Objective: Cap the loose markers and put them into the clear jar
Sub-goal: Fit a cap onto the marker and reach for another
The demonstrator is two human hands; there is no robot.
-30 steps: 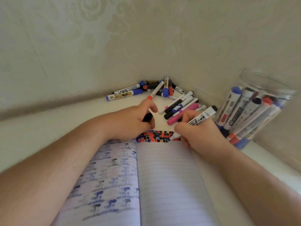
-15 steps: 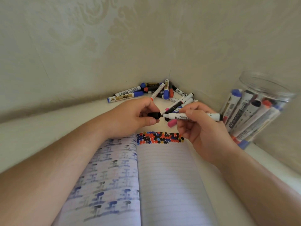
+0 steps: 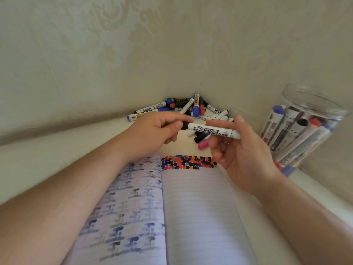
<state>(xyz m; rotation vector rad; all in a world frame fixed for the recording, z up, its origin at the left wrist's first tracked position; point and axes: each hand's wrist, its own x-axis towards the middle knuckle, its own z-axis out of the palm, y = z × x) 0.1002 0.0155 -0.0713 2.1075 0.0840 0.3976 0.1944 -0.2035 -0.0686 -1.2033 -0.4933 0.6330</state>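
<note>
A white marker (image 3: 212, 130) with black print lies level in the air between my hands. My right hand (image 3: 236, 144) grips its barrel. My left hand (image 3: 158, 131) pinches the black cap (image 3: 184, 125) at the marker's left end, where cap and barrel meet. The clear jar (image 3: 313, 109) stands at the right and holds several capped markers leaning inside. A heap of loose markers (image 3: 193, 109) lies in the corner behind my hands, blue, black, red and pink among them.
An open lined notebook (image 3: 191, 211) lies under my forearms, with coloured ink dots along the top of its right page. Patterned walls close in at the back and right. The light surface extends to the left.
My right hand lifted the marker off the notebook and turned it level. My left hand brought the black cap to its tip; both hands have risen, and cap and barrel now meet.
</note>
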